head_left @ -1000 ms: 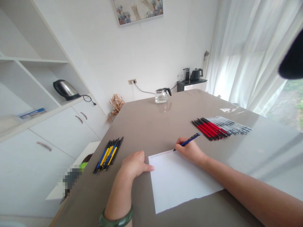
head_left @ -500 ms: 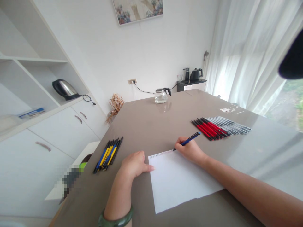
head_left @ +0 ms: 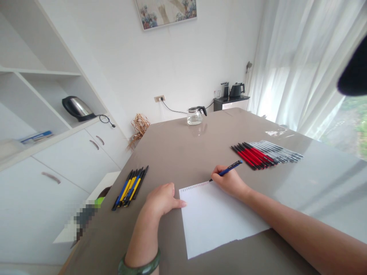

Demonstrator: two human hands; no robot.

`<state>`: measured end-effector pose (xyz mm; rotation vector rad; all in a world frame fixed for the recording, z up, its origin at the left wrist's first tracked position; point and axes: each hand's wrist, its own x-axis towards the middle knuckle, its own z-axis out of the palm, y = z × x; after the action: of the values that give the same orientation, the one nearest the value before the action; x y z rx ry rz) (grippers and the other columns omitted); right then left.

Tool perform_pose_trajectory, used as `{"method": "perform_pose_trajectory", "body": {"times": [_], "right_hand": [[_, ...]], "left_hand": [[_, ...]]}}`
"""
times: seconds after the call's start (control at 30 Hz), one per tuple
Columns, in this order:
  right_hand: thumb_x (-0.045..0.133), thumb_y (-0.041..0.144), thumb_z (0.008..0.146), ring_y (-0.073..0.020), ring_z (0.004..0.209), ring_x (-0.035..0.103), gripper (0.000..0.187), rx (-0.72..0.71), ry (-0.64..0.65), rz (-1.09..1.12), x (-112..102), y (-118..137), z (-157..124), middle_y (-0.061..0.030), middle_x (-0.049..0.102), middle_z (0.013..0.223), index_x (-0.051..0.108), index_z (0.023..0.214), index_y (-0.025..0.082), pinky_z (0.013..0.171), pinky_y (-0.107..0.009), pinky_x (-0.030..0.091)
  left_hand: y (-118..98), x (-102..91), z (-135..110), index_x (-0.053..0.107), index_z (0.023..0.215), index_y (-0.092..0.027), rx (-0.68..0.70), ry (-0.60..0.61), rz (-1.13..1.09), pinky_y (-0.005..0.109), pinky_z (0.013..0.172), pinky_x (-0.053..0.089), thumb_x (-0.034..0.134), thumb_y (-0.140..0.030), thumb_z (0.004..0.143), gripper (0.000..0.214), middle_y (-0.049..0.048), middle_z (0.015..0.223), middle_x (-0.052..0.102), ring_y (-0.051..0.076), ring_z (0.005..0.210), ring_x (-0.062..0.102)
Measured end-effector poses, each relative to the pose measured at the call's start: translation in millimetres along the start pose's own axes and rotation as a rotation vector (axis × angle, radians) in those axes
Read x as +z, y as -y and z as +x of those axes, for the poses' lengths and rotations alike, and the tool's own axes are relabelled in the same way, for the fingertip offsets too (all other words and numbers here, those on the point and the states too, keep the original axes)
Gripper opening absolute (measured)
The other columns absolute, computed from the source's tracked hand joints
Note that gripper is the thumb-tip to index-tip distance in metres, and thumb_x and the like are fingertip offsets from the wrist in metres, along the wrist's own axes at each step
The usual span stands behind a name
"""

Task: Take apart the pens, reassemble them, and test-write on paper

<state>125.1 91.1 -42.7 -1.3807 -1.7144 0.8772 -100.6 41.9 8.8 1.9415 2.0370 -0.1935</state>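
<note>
A blue ballpoint pen (head_left: 231, 167) is gripped in my right hand (head_left: 228, 183), its tip down at the top edge of a white sheet of paper (head_left: 220, 223). Small marks run in a row along that edge, from the left corner up to the pen tip; they are too small to read. My left hand (head_left: 163, 199) lies at the sheet's left side, thumb stretched out onto the paper and the other fingers on the table, holding nothing. A green bangle (head_left: 140, 267) circles the left wrist.
Blue, yellow and black pens (head_left: 130, 188) lie bunched on the table (head_left: 177, 152) to the left. Red pens (head_left: 252, 156) and clear pens (head_left: 279, 151) lie in rows at the right. A glass pot (head_left: 195, 116) holding clear liquid stands at the far edge.
Both hands and the pen stay in almost the same place on the paper. The whole view has shifted very slightly.
</note>
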Motion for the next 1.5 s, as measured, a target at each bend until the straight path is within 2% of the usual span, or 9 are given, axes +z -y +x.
{"method": "perform_pose_trajectory", "body": {"times": [1.5], "right_hand": [[0.045, 0.021, 0.061, -0.0093, 0.050, 0.045, 0.009, -0.015, 0.008, -0.042, 0.0, -1.9, 0.0, 0.0021, 0.051, 0.052, 0.051, 0.055, 0.018, 0.045, -0.019, 0.033]], "left_hand": [[-0.3, 0.8, -1.1, 0.044, 0.068, -0.021, 0.014, -0.008, -0.014, 0.024, 0.045, 0.022, 0.059, -0.055, 0.053, 0.040, -0.0006, 0.071, 0.056, 0.015, 0.060, 0.049]]}}
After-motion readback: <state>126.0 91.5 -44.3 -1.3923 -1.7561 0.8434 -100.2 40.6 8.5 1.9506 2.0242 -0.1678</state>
